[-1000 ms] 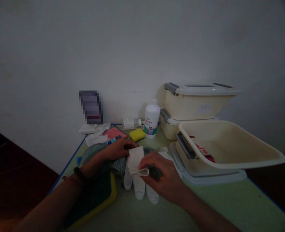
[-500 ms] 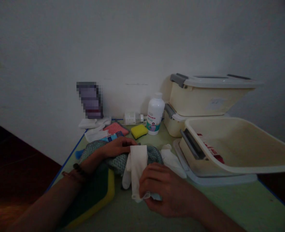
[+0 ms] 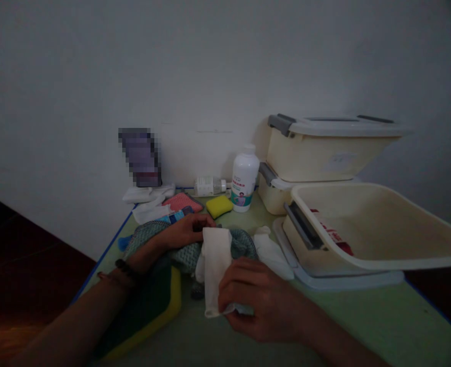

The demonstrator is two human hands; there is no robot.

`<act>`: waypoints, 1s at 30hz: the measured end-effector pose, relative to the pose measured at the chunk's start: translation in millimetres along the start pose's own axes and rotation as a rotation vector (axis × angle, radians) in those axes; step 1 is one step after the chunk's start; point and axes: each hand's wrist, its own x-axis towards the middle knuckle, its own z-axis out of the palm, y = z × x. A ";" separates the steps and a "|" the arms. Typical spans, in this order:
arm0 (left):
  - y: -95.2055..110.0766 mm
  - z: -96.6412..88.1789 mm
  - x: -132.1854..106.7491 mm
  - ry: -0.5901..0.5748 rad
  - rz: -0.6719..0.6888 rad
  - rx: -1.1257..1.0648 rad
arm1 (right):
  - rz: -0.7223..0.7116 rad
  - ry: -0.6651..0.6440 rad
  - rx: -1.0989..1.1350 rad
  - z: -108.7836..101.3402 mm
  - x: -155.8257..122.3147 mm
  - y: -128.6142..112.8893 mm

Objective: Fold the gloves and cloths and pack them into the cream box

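Pinching a white glove (image 3: 216, 272) by its near edge

Head view: squeezing that edge between thumb and fingers of the right hand (image 3: 258, 298), holding the white glove between both hands in front of a teal mesh cloth (image 3: 187, 261). Curling the fingers of the left hand (image 3: 187, 231) at its far edge, not showing clearly whether pinching or merely touching. Displaying, on the tabletop (image 3: 367, 318), a large sponge (image 3: 151, 311) at left, a white bottle (image 3: 244, 176) farther back and an open cream box (image 3: 305, 262) at right.
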 end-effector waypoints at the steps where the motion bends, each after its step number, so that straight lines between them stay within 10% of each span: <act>1: -0.7 0.3 0.4 0.004 0.012 -0.001 | 0.001 -0.019 -0.001 0.9 -0.5 0.9; 13: 2.4 -9.8 -3.4 -0.178 0.024 -0.051 | 0.108 -0.157 0.020 -7.5 -1.1 1.0; 22: 26.9 -9.0 -5.4 -0.146 -0.005 0.178 | 0.480 0.378 0.038 -6.5 1.7 13.8; 30: 37.5 -2.8 -3.7 -0.127 -0.001 0.352 | 0.622 0.373 0.119 1.4 7.2 22.0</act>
